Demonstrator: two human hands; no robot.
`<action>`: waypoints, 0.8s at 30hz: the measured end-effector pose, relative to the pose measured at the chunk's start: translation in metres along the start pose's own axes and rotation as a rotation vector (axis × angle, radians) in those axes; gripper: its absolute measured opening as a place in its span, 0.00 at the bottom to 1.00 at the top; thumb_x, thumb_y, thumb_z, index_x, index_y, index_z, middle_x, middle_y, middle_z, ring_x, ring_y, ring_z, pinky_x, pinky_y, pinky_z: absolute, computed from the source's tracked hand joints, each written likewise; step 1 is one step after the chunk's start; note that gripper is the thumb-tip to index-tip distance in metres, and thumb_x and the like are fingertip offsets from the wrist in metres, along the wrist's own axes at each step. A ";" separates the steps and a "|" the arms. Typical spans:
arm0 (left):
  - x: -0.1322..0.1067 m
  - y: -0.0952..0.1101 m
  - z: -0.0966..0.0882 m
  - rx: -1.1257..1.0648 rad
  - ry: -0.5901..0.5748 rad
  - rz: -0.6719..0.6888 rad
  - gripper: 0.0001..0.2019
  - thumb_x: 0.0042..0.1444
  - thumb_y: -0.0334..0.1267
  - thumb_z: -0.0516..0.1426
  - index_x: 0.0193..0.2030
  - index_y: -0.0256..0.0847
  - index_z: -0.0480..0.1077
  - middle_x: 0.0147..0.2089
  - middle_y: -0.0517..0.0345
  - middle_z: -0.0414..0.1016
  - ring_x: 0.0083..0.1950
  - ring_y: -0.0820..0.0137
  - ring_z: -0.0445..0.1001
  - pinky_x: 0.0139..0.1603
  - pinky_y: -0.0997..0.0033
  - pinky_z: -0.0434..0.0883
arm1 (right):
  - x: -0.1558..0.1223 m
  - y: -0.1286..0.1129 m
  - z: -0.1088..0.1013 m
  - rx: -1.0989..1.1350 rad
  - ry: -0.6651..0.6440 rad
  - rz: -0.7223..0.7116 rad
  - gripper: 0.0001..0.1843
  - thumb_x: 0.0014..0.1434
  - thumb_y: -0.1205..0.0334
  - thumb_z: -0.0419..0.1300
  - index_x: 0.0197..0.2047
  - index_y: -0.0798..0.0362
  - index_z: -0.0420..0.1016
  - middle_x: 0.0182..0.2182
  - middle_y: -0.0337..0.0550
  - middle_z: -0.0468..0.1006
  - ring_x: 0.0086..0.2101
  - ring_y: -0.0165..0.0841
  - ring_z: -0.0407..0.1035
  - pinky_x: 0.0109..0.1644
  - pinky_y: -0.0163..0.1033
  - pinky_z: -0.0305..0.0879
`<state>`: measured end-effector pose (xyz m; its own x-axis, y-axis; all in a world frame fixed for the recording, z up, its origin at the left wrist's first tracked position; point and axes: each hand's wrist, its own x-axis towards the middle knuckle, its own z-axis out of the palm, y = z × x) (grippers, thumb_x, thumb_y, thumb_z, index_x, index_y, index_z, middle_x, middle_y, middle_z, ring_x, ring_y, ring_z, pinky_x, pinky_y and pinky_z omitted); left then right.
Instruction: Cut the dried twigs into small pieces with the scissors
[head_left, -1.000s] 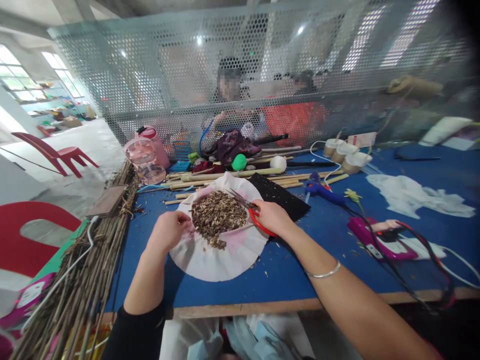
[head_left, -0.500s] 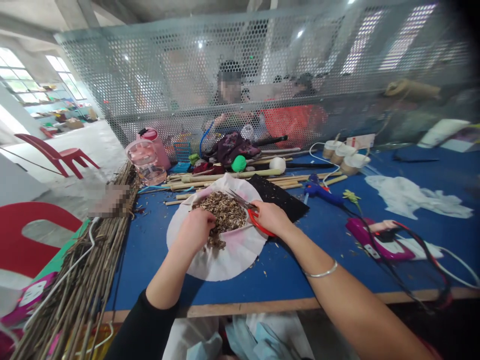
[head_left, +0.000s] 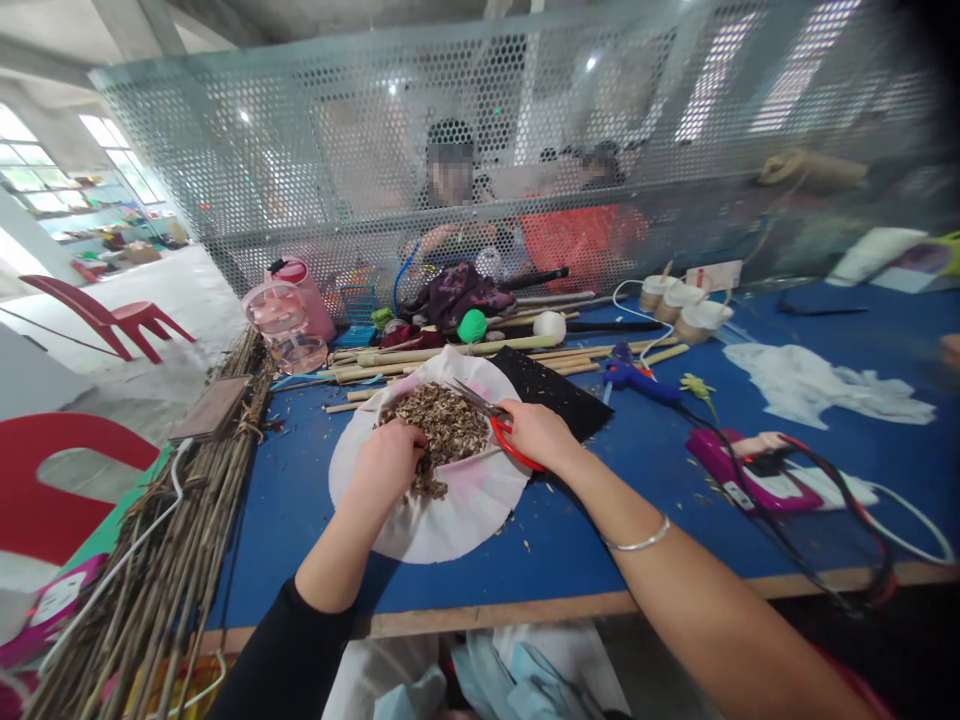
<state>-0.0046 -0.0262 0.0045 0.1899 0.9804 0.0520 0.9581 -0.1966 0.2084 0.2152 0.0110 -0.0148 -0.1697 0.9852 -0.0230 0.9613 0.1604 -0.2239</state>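
A round white cloth [head_left: 465,515] lies on the blue table, bearing a heap of small brown dried bits [head_left: 442,420]. My right hand [head_left: 536,432] is closed around the red handles of a pair of scissors [head_left: 517,448]; the blades point left over the heap and look slightly apart. At the heap's left side, my left hand [head_left: 391,460] has its fingers curled down into the bits. Its fingertips are partly hidden, so what they pinch is not visible. A black sheet [head_left: 559,392] lies partly beneath the cloth on the right.
Bamboo sticks [head_left: 450,352], a green ball [head_left: 472,326] and a pink jug [head_left: 311,300] stand behind. A blue glue gun [head_left: 641,383] and a purple power strip [head_left: 750,470] with cables lie right. Bundled twigs [head_left: 180,520] line the left edge. A perforated screen [head_left: 360,140] separates people beyond.
The whole view has shifted slightly. Both hands stay at nearly the same spots on the cloth, and the scissors remain in my right hand.
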 end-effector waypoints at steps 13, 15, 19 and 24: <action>0.004 0.009 -0.012 -0.460 0.207 -0.054 0.14 0.56 0.42 0.50 0.32 0.39 0.74 0.29 0.58 0.74 0.30 0.70 0.70 0.33 0.73 0.64 | -0.007 -0.007 -0.007 0.256 0.140 -0.095 0.27 0.52 0.43 0.56 0.51 0.48 0.66 0.27 0.39 0.76 0.29 0.33 0.70 0.30 0.32 0.57; 0.005 0.011 -0.008 -0.648 0.207 -0.091 0.14 0.55 0.44 0.50 0.32 0.39 0.73 0.27 0.60 0.72 0.27 0.73 0.67 0.29 0.75 0.63 | -0.011 -0.012 -0.008 0.307 0.118 -0.177 0.29 0.51 0.43 0.58 0.52 0.48 0.65 0.30 0.39 0.76 0.30 0.32 0.69 0.32 0.32 0.58; 0.006 0.013 0.010 -1.072 0.161 -0.174 0.10 0.53 0.44 0.52 0.31 0.40 0.69 0.24 0.63 0.68 0.21 0.77 0.61 0.22 0.77 0.59 | -0.017 -0.020 -0.005 0.395 0.088 -0.431 0.35 0.45 0.44 0.63 0.53 0.53 0.64 0.44 0.49 0.71 0.39 0.37 0.67 0.41 0.38 0.62; 0.005 0.016 0.023 -1.400 0.113 -0.172 0.07 0.51 0.42 0.55 0.33 0.42 0.68 0.24 0.63 0.67 0.22 0.76 0.62 0.22 0.77 0.60 | -0.019 -0.024 0.000 0.475 0.104 -0.552 0.39 0.42 0.42 0.65 0.53 0.54 0.62 0.46 0.52 0.68 0.45 0.41 0.64 0.49 0.45 0.62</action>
<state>0.0169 -0.0245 -0.0138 0.0123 0.9999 -0.0104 -0.0472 0.0109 0.9988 0.1949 -0.0112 -0.0090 -0.5579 0.7729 0.3023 0.5400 0.6147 -0.5749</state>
